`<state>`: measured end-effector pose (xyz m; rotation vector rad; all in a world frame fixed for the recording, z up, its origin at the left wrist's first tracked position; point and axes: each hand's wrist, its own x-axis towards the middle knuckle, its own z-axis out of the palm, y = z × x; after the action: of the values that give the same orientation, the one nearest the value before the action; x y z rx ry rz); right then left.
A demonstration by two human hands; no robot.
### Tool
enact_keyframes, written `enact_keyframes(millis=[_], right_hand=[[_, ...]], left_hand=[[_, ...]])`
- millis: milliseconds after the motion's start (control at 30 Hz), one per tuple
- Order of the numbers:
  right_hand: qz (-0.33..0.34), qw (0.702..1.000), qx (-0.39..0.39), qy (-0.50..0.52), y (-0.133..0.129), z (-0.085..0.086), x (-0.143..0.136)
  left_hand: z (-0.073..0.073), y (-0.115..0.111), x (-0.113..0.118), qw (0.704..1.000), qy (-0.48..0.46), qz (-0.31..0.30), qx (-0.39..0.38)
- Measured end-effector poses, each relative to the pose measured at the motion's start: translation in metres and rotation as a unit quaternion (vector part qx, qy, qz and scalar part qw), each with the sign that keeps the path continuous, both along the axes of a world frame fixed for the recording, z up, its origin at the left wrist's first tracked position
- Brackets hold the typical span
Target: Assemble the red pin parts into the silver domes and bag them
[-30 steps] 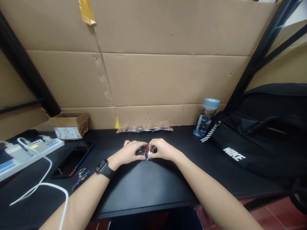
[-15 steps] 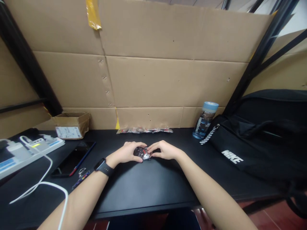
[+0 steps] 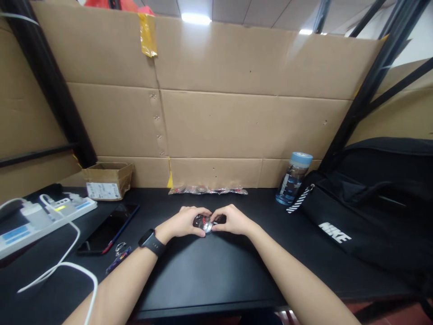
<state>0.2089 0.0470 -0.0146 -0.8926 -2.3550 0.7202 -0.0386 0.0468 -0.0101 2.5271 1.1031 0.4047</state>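
Between my hands, low over the black tabletop (image 3: 209, 280), is a small, round, shiny silver piece (image 3: 206, 225) with a red mark on its face and dark, glossy material at its left. My left hand (image 3: 186, 221), with a dark watch on the wrist, curves round its left side, thumb in front and fingers behind. From the right, the thumb and fingers of my right hand (image 3: 233, 220) pinch its edge. Fingers cover part of the piece, and its exact kind cannot be made out. A row of small clear packets (image 3: 208, 190) lies behind, along the cardboard wall.
On the left are a power strip (image 3: 72, 208) with white cables, a phone (image 3: 110, 228), a keychain (image 3: 119, 258) and a small cardboard box (image 3: 108, 180). A blue-lidded bottle (image 3: 293, 178) and a black bag (image 3: 365, 203) stand at right. Cardboard (image 3: 216, 122) closes off the back.
The camera view has tilted up slightly, so things sit lower. My right fingers have shifted from lying over the round piece's face to its right edge, closer to my left hand.
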Motion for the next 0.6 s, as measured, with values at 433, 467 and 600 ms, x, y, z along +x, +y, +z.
enact_keyframes(millis=[433, 467, 600], right_hand=[[-0.099, 0.994, 0.05, -0.011, -0.005, -0.007, -0.022], [-0.095, 0.994, 0.052, -0.015, -0.005, -0.006, -0.022], [-0.056, 0.997, 0.04, -0.023, -0.01, 0.001, -0.013]], left_hand=[[0.002, -0.004, 0.003, 0.999, -0.048, -0.018, -0.002], [0.002, -0.003, 0.001, 0.999, -0.048, -0.015, 0.004], [0.004, 0.0, -0.01, 0.999, -0.024, 0.016, 0.037]])
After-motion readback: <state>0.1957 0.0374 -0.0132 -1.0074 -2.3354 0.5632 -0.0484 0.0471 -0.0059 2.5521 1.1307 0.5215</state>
